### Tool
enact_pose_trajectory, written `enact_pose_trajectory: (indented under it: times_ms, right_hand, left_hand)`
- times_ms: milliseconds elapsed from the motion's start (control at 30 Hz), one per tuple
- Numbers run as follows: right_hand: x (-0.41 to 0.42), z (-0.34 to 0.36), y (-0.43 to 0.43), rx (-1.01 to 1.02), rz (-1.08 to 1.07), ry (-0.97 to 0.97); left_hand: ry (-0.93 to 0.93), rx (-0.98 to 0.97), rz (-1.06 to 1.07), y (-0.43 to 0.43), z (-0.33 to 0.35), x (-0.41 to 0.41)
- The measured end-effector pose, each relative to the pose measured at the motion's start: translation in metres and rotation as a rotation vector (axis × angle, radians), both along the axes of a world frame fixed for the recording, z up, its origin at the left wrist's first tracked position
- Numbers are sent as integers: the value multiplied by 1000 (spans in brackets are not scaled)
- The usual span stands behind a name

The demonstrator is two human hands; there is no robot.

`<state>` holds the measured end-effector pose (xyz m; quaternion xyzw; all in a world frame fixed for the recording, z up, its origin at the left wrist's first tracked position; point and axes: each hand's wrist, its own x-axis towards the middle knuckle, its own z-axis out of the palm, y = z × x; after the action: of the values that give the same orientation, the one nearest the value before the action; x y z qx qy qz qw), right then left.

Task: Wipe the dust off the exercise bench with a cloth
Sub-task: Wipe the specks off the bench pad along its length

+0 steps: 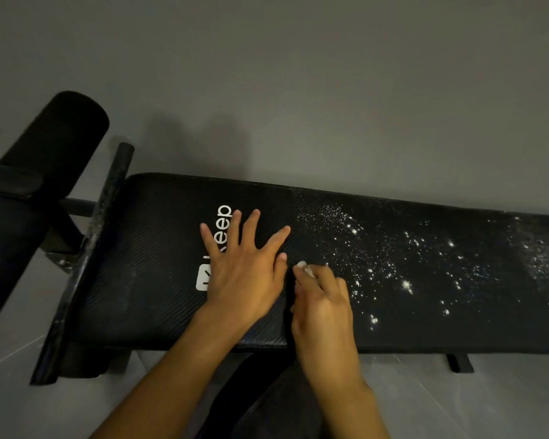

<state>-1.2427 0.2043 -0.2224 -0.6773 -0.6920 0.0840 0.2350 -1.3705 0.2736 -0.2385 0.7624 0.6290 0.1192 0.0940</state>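
Observation:
The black padded exercise bench (pixel 159 248) runs left to right, with a white "Keep" logo near its left end. White dust specks (pixel 393 267) cover its right half. My left hand (pixel 241 267) lies flat on the pad with fingers spread, partly over the logo. My right hand (pixel 324 299) sits just right of it, fingers curled round a small pale cloth (pixel 305 268) of which only a bit shows at the fingertips, at the left edge of the dusty patch.
A black foam roller (pixel 64 128) and a dusty black crossbar (pixel 99 236) stand at the bench's left end. A grey wall rises right behind the bench. A bench foot (pixel 458 362) rests on the light tiled floor in front.

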Motion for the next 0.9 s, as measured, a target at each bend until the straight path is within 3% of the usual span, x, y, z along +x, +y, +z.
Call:
enact_pose_trajectory:
  times_ms: [200,400,600,800,900]
  right_hand:
    - [-1,5,79,-33,-60,-47]
    - [-6,2,42,19,3,-46]
    - [-6,6,114,-25,-64,-127]
    - [-7,7,62,2,39,-145]
    - [-3,5,81,-3,22,-176]
  left_hand:
    - [10,29,4,-5,-2,-1]
    - [1,48,19,-5,-4,0]
    - [4,42,22,-6,-4,-1]
    - [3,42,19,-5,-2,-2]
    - [19,31,18,-4,-1,-1]
